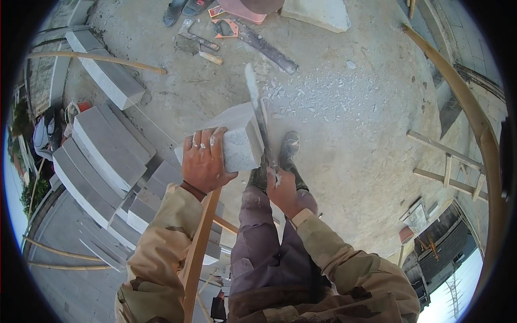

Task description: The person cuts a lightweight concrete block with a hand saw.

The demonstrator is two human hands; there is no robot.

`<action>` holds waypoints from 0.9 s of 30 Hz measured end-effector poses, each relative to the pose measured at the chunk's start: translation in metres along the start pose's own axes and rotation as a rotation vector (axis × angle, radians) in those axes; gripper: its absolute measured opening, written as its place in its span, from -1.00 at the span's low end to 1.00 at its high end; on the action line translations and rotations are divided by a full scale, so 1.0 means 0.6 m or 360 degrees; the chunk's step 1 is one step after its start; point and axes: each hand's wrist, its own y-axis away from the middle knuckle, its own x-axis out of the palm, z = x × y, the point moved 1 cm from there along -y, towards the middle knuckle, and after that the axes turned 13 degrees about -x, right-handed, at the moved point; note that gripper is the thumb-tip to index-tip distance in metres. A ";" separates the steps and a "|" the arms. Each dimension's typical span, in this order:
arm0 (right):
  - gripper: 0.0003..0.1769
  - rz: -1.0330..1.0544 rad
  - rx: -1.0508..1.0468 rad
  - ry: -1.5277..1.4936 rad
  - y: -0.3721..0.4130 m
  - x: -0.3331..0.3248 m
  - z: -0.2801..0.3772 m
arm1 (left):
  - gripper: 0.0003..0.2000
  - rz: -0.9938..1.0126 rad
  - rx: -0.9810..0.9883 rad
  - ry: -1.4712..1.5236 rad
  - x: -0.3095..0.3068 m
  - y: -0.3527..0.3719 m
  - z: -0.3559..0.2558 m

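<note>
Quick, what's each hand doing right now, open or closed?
Left hand: open, laid over the pale block.
Right hand: closed, holding a long-bladed tool.

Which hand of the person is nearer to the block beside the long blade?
Left. The left hand rests on the block; the right hand is off it, to its right, holding the long blade.
</note>
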 end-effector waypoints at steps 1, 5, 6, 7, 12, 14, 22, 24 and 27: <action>-0.76 -0.0003 -0.0023 0.0003 0.000 -0.004 -0.004 | 0.05 -0.0023 -0.0001 -0.0002 0.000 0.000 -0.003; -0.78 0.0062 0.0368 -0.0063 0.015 -0.028 0.025 | 0.03 -0.0051 -0.0011 0.0041 0.012 0.025 -0.003; -0.77 -0.0060 0.0304 -0.0170 0.017 -0.037 0.040 | 0.01 -0.0075 -0.0002 0.0066 0.016 0.029 -0.006; -0.77 -0.0096 0.0254 -0.0161 0.036 -0.027 0.030 | 0.01 -0.0071 -0.0011 0.0066 0.017 0.033 -0.006; -0.81 0.0206 0.0184 0.0154 0.023 -0.011 -0.014 | -0.02 -0.0074 0.0004 0.0034 0.027 0.052 -0.005; -0.81 0.0284 0.0323 0.0099 0.030 -0.023 0.001 | -0.03 -0.0075 -0.0004 0.0062 0.030 0.054 -0.011; -0.75 0.0225 0.0401 0.0093 0.053 -0.001 -0.063 | -0.02 -0.0055 -0.0003 0.0095 0.041 0.074 -0.013; -0.74 0.0272 0.0505 0.0074 0.046 -0.006 -0.077 | -0.01 -0.0006 0.0025 0.0035 0.045 0.082 -0.012; -0.72 -0.0112 0.0450 -0.0088 0.053 -0.013 -0.070 | 0.00 -0.0021 0.0016 0.0042 0.047 0.073 -0.009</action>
